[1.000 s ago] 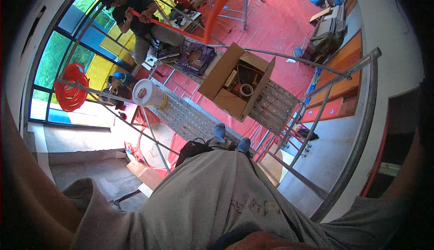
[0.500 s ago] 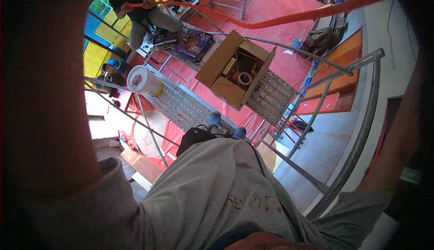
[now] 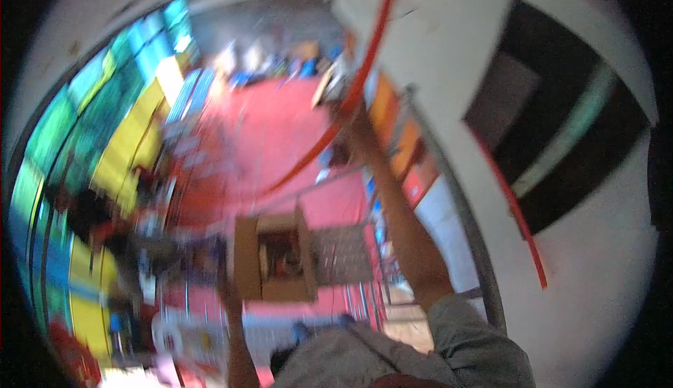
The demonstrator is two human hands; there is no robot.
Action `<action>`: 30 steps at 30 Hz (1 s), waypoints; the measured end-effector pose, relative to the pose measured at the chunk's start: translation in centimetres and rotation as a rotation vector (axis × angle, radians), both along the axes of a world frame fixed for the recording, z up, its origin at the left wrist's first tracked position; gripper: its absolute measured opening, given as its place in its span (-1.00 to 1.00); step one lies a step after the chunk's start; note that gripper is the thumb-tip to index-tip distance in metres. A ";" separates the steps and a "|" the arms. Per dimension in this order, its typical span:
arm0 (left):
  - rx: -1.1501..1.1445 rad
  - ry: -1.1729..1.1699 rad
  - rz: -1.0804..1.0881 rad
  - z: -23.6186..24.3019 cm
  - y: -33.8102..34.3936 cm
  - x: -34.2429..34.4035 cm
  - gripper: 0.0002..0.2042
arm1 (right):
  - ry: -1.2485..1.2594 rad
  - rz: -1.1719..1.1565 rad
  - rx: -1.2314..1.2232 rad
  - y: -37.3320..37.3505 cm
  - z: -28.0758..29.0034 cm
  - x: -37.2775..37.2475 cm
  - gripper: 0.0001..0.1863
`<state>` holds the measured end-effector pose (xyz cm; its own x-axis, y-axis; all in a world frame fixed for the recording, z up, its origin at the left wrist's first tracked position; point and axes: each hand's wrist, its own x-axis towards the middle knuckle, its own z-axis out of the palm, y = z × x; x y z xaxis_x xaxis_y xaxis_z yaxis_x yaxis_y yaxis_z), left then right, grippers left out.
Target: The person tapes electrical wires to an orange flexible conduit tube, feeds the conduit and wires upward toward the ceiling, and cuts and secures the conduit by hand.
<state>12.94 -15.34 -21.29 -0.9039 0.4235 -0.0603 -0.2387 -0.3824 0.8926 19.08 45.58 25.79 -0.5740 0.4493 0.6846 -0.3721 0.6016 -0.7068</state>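
A long red flexible tube (image 3: 375, 37) runs from the upper edge down through the middle of the view, its lower end tapering into blur. My right arm reaches up and away from me, and my right hand (image 3: 355, 123) is closed around that tube. Lower and further left is my left hand (image 3: 226, 288), beside an open cardboard box (image 3: 247, 258) and a dark blue-purple bag (image 3: 203, 256). Motion smears its fingers, so its grip is unclear. Inside the box, the contents are too blurred to name.
The box stands on a perforated metal scaffold platform (image 3: 343, 255). A grey guardrail (image 3: 459, 213) curves along the right. A white bucket (image 3: 172, 335) sits at lower left, with another person (image 3: 94, 216) beyond it. Red sheeting (image 3: 273, 121) covers the floor below. A dark wall opening (image 3: 561, 114) is at right.
The view has swung up and toward the right wall. My right hand now grips the red tube, and my left arm has come down beside the box. The other person appears further left.
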 end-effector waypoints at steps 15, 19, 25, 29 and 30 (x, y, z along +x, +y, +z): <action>-0.420 -0.479 -0.139 -4.0 8.3 0.8 -0.68 | -0.973 -1.490 0.497 4.8 -4.2 33.6 -0.46; -0.420 -0.531 -0.164 -4.7 5.6 -0.5 -0.71 | -0.955 -1.113 0.464 7.9 -7.5 37.8 -0.47; -0.353 -0.573 -0.168 -6.6 0.3 -3.7 -0.75 | -1.194 -1.121 0.129 6.6 -4.0 35.6 -0.23; -0.459 -0.167 -0.388 -8.7 -4.3 -5.7 -0.77 | -1.175 -1.049 0.344 5.4 -4.4 31.8 -0.43; -0.826 0.440 -0.537 -9.5 -4.4 -6.2 -0.76 | -1.079 -0.955 0.513 6.1 -6.0 32.8 -0.52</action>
